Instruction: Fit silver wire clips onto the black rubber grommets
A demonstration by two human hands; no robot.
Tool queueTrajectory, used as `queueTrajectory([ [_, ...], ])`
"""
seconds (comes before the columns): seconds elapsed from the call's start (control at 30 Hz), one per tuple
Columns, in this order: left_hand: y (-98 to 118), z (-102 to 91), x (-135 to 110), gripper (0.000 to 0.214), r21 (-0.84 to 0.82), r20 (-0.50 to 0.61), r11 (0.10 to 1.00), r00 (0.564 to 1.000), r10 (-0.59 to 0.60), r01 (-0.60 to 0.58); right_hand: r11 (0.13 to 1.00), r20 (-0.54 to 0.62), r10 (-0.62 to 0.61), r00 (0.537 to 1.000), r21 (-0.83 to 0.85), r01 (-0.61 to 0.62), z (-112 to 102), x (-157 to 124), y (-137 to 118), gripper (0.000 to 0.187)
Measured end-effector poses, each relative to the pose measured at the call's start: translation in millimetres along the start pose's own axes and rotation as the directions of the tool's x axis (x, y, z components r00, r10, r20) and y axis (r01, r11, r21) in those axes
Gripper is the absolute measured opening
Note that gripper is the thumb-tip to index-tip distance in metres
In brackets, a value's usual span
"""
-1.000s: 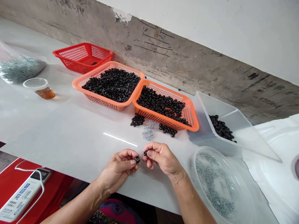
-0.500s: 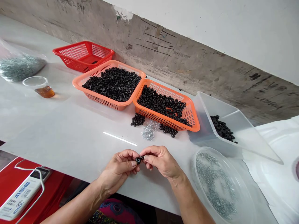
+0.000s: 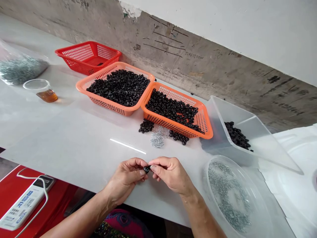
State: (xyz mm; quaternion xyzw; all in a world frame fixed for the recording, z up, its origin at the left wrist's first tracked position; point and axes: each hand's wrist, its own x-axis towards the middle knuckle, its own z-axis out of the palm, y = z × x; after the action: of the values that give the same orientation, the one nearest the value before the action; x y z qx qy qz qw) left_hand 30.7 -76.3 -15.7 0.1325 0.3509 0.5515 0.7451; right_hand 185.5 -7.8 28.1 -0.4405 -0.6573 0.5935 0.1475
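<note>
My left hand (image 3: pixel 127 178) pinches a small black ring-shaped part (image 3: pixel 146 170) between thumb and forefinger, just above the near edge of the white table (image 3: pixel 74 132). My right hand (image 3: pixel 169 174) is closed in a pinch with its fingertips pressed against the same part from the right. What the right fingers hold is hidden. Beyond the hands lie a little heap of silvery springs (image 3: pixel 157 140) and two small clusters of black parts (image 3: pixel 146 126).
Two orange baskets (image 3: pixel 84 86) (image 3: pixel 206 127) hold several black parts; a red basket (image 3: pixel 88 56) stands behind. A clear bin (image 3: pixel 237 115) with black parts and a clear bowl (image 3: pixel 213 198) of springs sit right. A cup of amber liquid (image 3: pixel 41 91) and a bag (image 3: pixel 17 67) lie left.
My right hand moved left until its fingertips met the black part in my left hand; the gap between the hands closed. The view shifted slightly.
</note>
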Motion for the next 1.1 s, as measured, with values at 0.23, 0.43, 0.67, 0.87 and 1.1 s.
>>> queueTrajectory([
  [0.23,2.3,3.2,0.3,0.017,0.016,-0.02,1.0,1.0,-0.008,0.009,0.996,-0.068,0.013,0.998,-0.086,-0.019,2.8,1.5,2.6,0.012],
  [0.43,1.8,3.1,0.5,0.017,0.005,-0.02,1.0,1.0,0.004,-0.004,0.994,-0.027,0.041,0.999,-0.096,-0.043,1.8,0.6,0.8,0.01],
  [0.67,-0.1,3.7,-0.8,0.015,0.04,-0.044,0.996,0.995,0.085,-0.084,0.976,-0.112,-0.073,0.991,-0.215,0.048,3.5,-8.9,-3.6,0.012],
  [0.87,-2.7,6.0,0.2,0.012,0.101,-0.05,0.983,0.986,0.16,-0.154,0.932,-0.119,-0.211,0.97,-0.325,0.163,10.8,-12.7,-7.0,0.009],
  [1.1,-9.9,-0.4,0.9,0.014,0.139,-0.056,0.973,0.98,0.192,-0.183,0.819,-0.103,-0.354,0.93,-0.514,0.255,14.2,-12.9,-6.4,0.01],
])
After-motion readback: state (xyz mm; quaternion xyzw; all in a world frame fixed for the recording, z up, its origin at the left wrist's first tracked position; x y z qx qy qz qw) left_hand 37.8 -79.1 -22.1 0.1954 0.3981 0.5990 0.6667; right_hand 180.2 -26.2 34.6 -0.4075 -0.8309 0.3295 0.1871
